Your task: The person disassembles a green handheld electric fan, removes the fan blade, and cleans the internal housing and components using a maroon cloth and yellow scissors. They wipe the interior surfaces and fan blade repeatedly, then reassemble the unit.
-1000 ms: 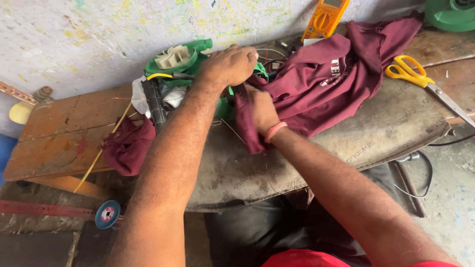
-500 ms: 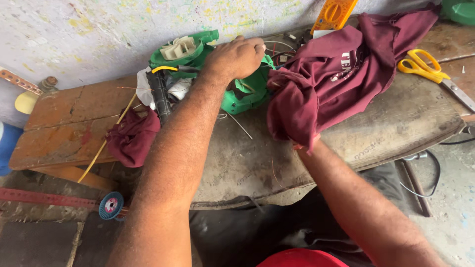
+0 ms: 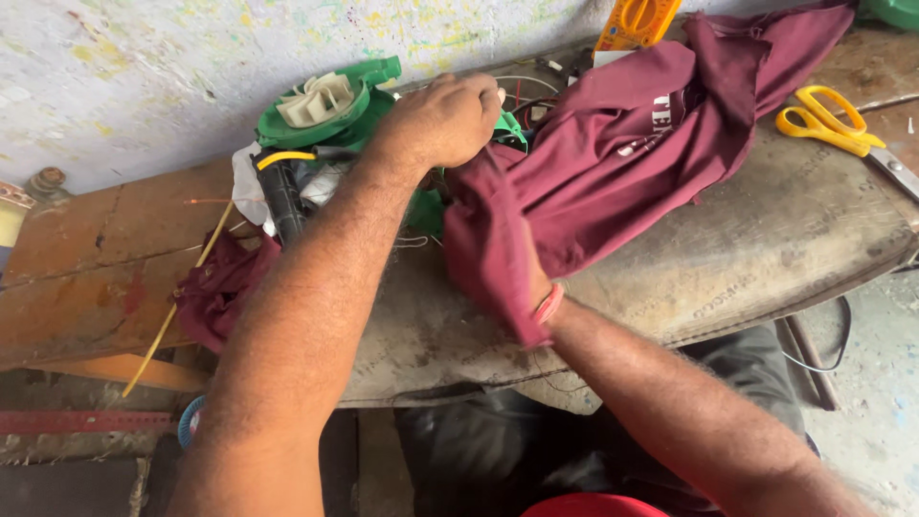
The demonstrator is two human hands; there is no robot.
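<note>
My left hand [image 3: 442, 123] rests closed on a green plastic power tool [image 3: 330, 110] with a white fan part, lying opened at the back of the worn workbench [image 3: 747, 249]. A maroon cloth [image 3: 613, 172] lies across the bench and drapes over my right hand [image 3: 532, 287], which is mostly hidden under it; only the wrist with a pink band shows. The cloth's near end is bunched and lifted by that hand, close beside the green tool. Thin wires stick out around the tool.
Yellow-handled scissors [image 3: 831, 119] lie at the right. A yellow meter [image 3: 636, 21] stands at the back by the wall. A second maroon rag [image 3: 218, 287] and a yellow cable [image 3: 177, 306] sit at the left. A small blue wheel [image 3: 190, 421] lies below the bench.
My right hand has gathered the maroon cloth and pulled it left toward the green tool, slipping under it. My left hand has stayed on the tool.
</note>
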